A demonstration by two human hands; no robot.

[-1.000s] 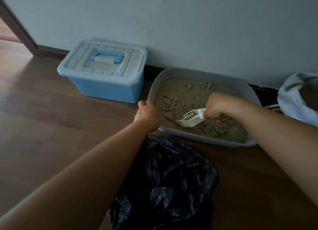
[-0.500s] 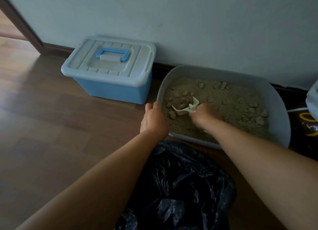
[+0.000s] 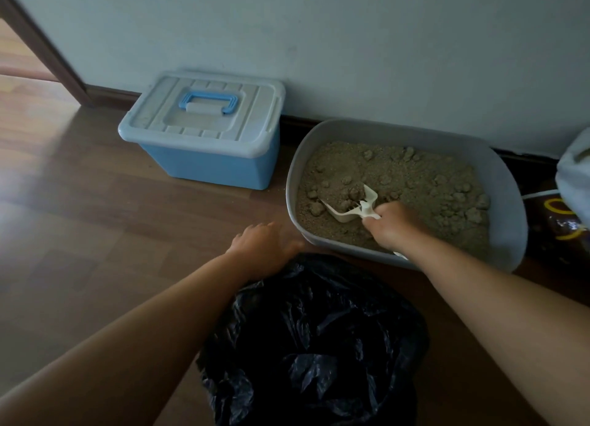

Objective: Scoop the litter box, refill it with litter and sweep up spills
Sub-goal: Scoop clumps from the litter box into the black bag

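Our right hand curls its fingers round the handle of the scoop. It looks light and stiff, and its clumps look crumbly, so we keep it level. Our left hand lies spread beside the black bag.

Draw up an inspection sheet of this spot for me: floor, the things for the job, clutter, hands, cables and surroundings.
Surface: wooden floor, bare boards.
Job's things: grey litter box holds clumped litter; white scoop sits in it, loaded with clumps; black bag stands open in front.
Clutter: lidded blue bin by the wall; pale cloth-like thing and dark item with yellow marks at the right edge.
Hands: right hand grips the scoop's handle; left hand open at the bag's rim.
Cables: one white cable right of the box.
Surroundings: pale wall, dark skirting, door frame at left.
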